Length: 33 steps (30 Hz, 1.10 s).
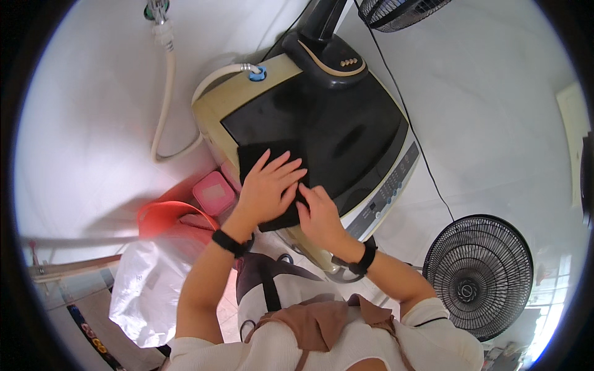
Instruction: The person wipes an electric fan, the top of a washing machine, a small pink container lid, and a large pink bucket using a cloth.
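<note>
A dark folded cloth (274, 147) lies on the near left part of the black lid (343, 125) of a top-loading washing machine. Flat on this cloth rests my left hand (269, 188), its fingers apart and pointing up and right. My right hand (322, 218) is just beside it, with curled fingers and thumb gripping the cloth's right edge. Both wrists wear dark bands. Along the machine's right front side runs a control panel (383, 195) with buttons.
A black fan base (327, 60) stands on the machine's back. A pale hose (169, 92) joins the wall tap to a blue inlet fitting (257, 74). Left are an orange bucket (158, 215), a pink container (213, 192) and a clear plastic bag (148, 292). Another fan (478, 273) stands right.
</note>
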{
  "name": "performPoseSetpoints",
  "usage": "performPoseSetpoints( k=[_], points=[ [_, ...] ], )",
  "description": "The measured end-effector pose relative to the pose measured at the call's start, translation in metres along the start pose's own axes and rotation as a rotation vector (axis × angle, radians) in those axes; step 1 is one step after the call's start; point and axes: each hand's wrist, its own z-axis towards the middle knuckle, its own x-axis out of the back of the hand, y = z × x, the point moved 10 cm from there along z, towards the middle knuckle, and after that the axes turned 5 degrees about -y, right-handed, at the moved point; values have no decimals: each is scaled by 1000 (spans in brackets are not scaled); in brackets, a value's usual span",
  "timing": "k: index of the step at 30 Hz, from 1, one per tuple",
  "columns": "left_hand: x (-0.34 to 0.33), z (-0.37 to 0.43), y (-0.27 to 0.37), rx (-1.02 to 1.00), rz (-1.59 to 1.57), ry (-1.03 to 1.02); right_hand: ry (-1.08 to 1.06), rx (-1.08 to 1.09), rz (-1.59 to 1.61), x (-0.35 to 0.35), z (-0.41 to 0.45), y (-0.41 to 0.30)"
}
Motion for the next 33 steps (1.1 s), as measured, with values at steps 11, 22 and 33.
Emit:
performPoseSetpoints(
  k=[11, 22, 33],
  points=[
    [-31, 103, -84, -31, 108, -213, 163, -102, -187, 16, 134, 41],
    [15, -5, -22, 160, 161, -125, -126, 36, -3, -19, 37, -14],
    [31, -2, -66, 236, 66, 15, -81, 75, 83, -30, 79, -35]
  ],
)
